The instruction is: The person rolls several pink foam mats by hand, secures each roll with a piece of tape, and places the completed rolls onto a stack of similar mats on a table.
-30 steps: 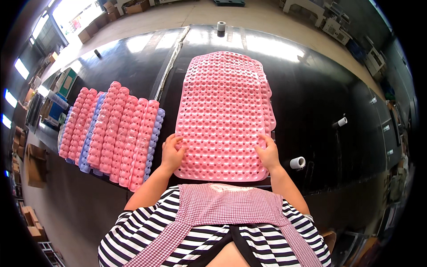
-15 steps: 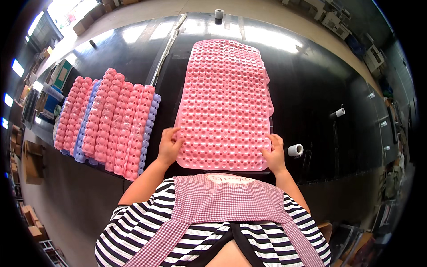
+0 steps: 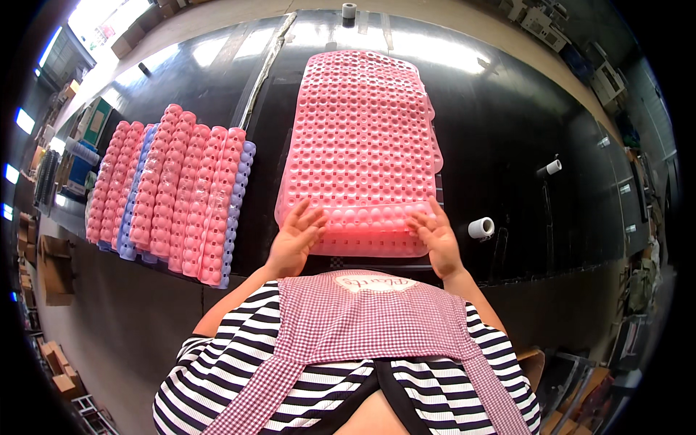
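In front of me lies a pink bath mat [image 3: 362, 138], covered in rounded bumps. Its near edge is turned up into a low roll [image 3: 362, 217] running across its width. Below that roll, the near end of another pink layer [image 3: 370, 245] shows. My left hand [image 3: 296, 235], fingers spread, rests at the roll's left end. At the right end is my right hand [image 3: 437, 239], its fingers apart and their tips against the roll. Neither hand is closed around the mat.
A row of rolled pink and lilac mats [image 3: 170, 192] lies at the left on the black table [image 3: 522, 188]. White tape rolls [image 3: 481, 228] sit to the right, with another white roll [image 3: 349, 11] at the far edge. Boxes [image 3: 94, 119] stand at the far left.
The near edge of the pink mat, flat before, is now turned up and away from me. Both hands have let go of its sides and come inward to the roll.
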The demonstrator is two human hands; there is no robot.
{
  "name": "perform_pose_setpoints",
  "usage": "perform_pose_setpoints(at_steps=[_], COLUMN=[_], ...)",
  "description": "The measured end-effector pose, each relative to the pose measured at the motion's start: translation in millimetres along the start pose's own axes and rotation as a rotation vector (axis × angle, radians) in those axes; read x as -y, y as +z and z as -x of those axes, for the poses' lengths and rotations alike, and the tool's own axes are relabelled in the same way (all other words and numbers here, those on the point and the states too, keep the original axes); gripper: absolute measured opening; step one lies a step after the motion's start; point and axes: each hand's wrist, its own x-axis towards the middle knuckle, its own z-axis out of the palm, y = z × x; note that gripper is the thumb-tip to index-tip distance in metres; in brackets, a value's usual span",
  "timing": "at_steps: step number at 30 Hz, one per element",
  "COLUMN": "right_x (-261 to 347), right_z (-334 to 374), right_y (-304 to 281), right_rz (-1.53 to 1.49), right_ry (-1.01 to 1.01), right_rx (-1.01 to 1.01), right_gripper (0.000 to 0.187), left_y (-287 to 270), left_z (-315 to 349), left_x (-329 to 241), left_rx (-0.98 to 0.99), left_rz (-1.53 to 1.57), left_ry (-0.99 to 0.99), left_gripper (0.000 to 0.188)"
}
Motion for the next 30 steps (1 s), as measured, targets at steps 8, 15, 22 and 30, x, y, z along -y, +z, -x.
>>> perform_pose_setpoints(at_steps=[8, 15, 22, 30], right_x=[-3, -22, -24, -13], right_z=[-8, 14, 10, -10], right_y=[24, 11, 1, 0], right_rz=[1.416, 1.378, 1.209, 1.171], right_ry=[-0.589, -0.642, -0.512, -0.351], right_rx=[0.115, 0.132, 0.161, 0.161], right_gripper=[0.034, 0.019, 0.016, 0.020], left_y=[8, -7, -8, -8], left_z=[-10, 0, -1, -23], left_x=[2, 14, 6, -3], left_rx=[0.155, 0.240, 0.180, 0.103], left_rz=[-1.804, -1.545, -1.459, -1.392], left_ry=[0.689, 0.687, 0.527, 0.330], left_gripper=[0.046, 0.034, 0.023, 0.013])
